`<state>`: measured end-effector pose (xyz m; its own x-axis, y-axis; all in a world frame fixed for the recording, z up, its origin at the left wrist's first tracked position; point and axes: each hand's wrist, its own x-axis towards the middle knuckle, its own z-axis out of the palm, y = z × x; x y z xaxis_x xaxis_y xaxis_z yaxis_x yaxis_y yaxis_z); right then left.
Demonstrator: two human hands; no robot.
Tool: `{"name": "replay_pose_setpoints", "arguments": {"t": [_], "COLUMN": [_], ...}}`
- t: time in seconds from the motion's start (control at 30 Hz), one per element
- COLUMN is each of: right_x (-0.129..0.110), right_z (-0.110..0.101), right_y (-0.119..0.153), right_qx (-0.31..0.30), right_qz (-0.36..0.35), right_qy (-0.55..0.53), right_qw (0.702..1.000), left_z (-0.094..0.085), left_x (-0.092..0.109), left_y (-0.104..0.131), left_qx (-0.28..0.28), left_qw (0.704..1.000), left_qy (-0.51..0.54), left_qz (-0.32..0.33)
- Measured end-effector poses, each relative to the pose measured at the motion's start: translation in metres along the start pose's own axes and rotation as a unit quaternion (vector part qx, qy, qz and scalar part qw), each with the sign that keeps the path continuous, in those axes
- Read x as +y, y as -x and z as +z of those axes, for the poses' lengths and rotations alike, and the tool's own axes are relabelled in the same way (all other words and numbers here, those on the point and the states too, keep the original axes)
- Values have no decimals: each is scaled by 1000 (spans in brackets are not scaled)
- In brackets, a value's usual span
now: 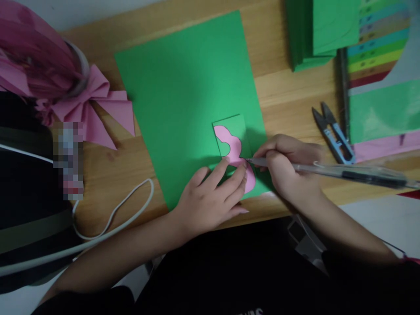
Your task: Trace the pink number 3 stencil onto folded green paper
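Observation:
A large green sheet of paper [187,87] lies on the wooden table. Near its lower right corner rests a smaller green card [241,127], with a curved pink paper cutout [233,144] on top. My left hand [210,197] is spread flat, its fingertips pressing on the cutout and card and covering part of them. In my right hand [288,166] is a clear-barrelled pen [348,172], gripped near its tip. The pen's tip touches or nearly touches the cutout's right edge, beside my left fingertips.
Blue-handled thread snips [334,133] lie to the right. A stack of green cards [328,30] and a colour-striped package [380,57] stand at the upper right. At the left are a pink-wrapped object with a pink bow [95,100] and a white cable [131,214].

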<state>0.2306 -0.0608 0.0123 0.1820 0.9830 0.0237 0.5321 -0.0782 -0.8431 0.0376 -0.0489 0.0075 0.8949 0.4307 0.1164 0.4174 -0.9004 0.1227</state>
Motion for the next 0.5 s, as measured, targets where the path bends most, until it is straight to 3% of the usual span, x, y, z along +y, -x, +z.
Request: {"name": "replay_pose_setpoints", "arguments": {"t": [0.5], "right_x": [-1], "right_z": [-3], "right_y": [3], "right_qx": [2], "right_qz": [6], "right_qy": [-1], "right_qw": [1000], "left_z": [0], "left_x": [1], "left_y": [0], "left_qx": [2], "left_qw": [1000], "left_qy": [-3], "left_qz": [4]}}
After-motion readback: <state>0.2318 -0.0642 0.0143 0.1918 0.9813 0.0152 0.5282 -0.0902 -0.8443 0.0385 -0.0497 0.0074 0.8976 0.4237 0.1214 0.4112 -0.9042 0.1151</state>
